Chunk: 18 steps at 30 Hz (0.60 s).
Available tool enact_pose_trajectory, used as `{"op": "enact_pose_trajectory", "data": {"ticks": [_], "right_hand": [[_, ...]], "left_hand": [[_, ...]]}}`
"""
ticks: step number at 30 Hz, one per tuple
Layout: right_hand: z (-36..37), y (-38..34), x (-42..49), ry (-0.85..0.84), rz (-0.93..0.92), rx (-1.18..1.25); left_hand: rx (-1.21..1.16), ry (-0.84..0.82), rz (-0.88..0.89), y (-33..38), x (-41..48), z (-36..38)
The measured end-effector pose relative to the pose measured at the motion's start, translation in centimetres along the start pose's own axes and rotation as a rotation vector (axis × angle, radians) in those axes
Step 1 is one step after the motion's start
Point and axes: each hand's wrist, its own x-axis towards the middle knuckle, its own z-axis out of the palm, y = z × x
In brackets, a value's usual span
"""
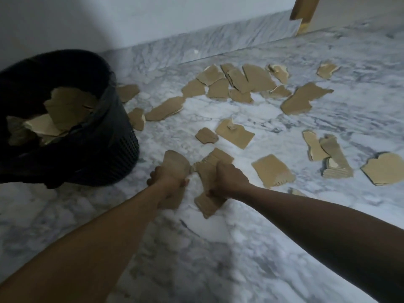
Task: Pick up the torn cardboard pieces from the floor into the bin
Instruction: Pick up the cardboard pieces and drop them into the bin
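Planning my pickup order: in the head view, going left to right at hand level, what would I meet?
The bin → left hand gripping a cardboard piece → right hand gripping a ridged piece → squarish floor piece → stacked strips → piece at the right edge.

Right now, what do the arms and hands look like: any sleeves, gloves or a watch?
Two bare hands, left hand and right hand, no gloves. The left forearm and right forearm are bare too: no sleeve reaches into view, and no watch or band shows at either wrist. The light is too dim to tell rings.
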Motion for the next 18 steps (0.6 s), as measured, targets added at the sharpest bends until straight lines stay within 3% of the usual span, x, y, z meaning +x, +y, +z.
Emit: {"op": "enact_pose_trajectory", "data": {"ticks": [2, 5, 9, 14, 18], "right_hand": [[-0.9, 1.0, -1.2, -0.012, -0.046, 0.106], [-3.5, 2.9, -3.0, -0.1, -0.062, 0.157], [-7.2, 7.5, -5.7, -0.129, 0.074, 0.254], [-10.2, 14.2, -9.4, 0.077, 0.299, 0.356], [-10.3, 17.0, -12.6, -0.021, 0.352, 0.078]], "left_hand": [[-0.052, 0.03, 0.028, 1.1, -0.4, -0.1], [-0.024, 0.043, 0.214, 4.1, -1.0, -0.3], [0.123, -0.038, 0.356, 8.7, -2.6, 0.8], [0.236, -0.11, 0.428, 10.9, -3.8, 3.4], [0.322, -0.099, 0.476, 11.2, -3.3, 4.4]]}}
